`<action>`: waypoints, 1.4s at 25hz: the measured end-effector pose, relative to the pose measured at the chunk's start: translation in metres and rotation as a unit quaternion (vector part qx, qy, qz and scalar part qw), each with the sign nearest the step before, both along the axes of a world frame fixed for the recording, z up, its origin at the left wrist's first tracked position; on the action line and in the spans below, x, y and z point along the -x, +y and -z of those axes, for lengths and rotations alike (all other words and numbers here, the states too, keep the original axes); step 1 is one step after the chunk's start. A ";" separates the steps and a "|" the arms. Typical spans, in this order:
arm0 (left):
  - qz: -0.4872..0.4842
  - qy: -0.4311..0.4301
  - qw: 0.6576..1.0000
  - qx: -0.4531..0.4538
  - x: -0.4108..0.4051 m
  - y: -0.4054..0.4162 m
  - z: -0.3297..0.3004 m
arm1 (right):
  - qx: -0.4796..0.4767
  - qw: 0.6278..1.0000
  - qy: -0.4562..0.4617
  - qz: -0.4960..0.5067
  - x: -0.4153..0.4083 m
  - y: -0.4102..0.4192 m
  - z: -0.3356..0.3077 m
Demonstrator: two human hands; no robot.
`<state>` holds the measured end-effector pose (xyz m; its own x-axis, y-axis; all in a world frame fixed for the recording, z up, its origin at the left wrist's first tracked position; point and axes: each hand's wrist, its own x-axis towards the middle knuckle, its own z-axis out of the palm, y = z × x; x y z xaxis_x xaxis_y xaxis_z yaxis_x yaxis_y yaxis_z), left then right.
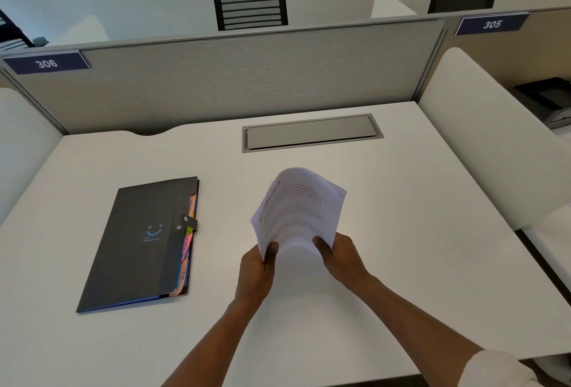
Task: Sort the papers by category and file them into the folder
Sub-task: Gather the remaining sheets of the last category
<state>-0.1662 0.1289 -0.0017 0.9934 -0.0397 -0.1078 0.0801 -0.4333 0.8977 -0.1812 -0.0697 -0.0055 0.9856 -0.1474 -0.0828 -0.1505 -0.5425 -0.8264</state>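
From my remote seat I saw both hands raised over the middle of the white desk (pixel 401 216), each clamped on the lower edge of one sheaf of papers (pixel 298 210); the left hand (pixel 255 272) pinched the lower left corner with its thumb on top, and the right hand (pixel 341 258) gripped the lower right corner the same way; the two hands were close together but not touching. The papers stood lifted off the desk, just right of centre in the frame, bowed into an arch so the top sheet curved away from me; printed lines and a dark handwritten scrawl along the left margin showed on it, too blurred for me to read.

To the left of the hands, in the lower left part of the frame, the dark folder (pixel 139 244) lay flat and shut on the desk, well apart from the papers; a blue smile mark sat on its cover, a small strap with a snap crossed its right edge, and coloured tabs (pixel 189 241) in pink, orange and yellow poked out along that edge.

Above the papers, a grey cable hatch (pixel 312 132) was set flush in the desk; behind it ran the grey partition (pixel 247 77), carrying a label reading 306 (pixel 46 62) at upper left and another reading 305 (pixel 492 24) at upper right; two black chairs showed beyond it.
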 end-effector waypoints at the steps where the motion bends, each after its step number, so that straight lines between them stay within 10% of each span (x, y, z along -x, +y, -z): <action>1: 0.000 0.005 1.000 0.002 0.000 0.001 0.002 | 0.001 1.000 0.006 0.001 0.000 -0.001 0.002; 18: 0.021 0.008 0.998 -0.051 -0.027 0.031 0.006 | -0.073 0.997 0.007 0.020 -0.009 -0.015 -0.001; 35: 0.042 0.155 0.981 0.107 -0.037 0.108 -0.010 | -0.338 0.932 0.125 0.032 -0.029 0.020 -0.009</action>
<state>-0.1294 0.2365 0.0085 0.9061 -0.1747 -0.3852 0.3364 -0.2547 0.9066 -0.1525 -0.0496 0.0034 0.9143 -0.0368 -0.4034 -0.3978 0.1065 -0.9113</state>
